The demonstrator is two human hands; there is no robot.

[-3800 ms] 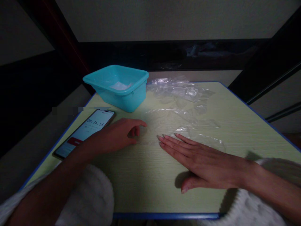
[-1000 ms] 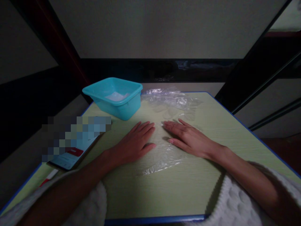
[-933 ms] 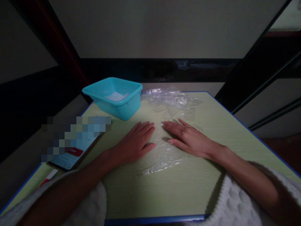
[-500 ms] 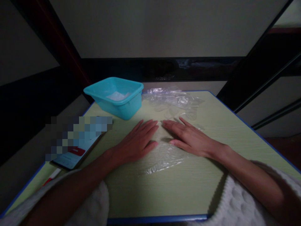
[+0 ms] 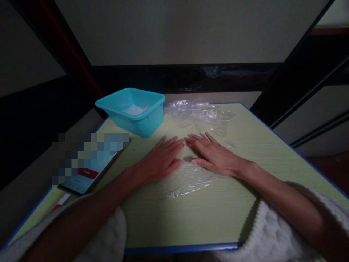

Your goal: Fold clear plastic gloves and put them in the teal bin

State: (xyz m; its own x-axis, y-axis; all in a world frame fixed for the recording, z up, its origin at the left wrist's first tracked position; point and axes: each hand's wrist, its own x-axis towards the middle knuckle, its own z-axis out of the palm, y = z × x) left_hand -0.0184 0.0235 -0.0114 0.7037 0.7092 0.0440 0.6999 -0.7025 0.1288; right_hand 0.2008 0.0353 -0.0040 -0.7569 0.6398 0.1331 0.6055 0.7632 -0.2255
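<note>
A thin clear plastic sheet or bag (image 5: 191, 183) lies on the table, partly hidden beneath my hands; I cannot tell which of the two it is. My left hand (image 5: 163, 160) rests flat on its left side, fingers stretched out. From the right, my right hand (image 5: 215, 154) lies over it with fingers spread and the thumb apart. The fingertips of both hands nearly meet in the middle. Behind them, a crumpled heap of clear plastic (image 5: 201, 111) sits near the table's far edge.
A turquoise plastic basket (image 5: 147, 122) with something white (image 5: 135, 109) inside stands at the far left. A smartphone (image 5: 81, 180), partly blurred out, lies on the left, with a red and white object (image 5: 61, 202) below it. The pale table (image 5: 180, 225) has a blue edge.
My right hand has shifted slightly left, closer to the fingertips of my left hand. My left hand stays almost where it was, and the plastic looks much the same.
</note>
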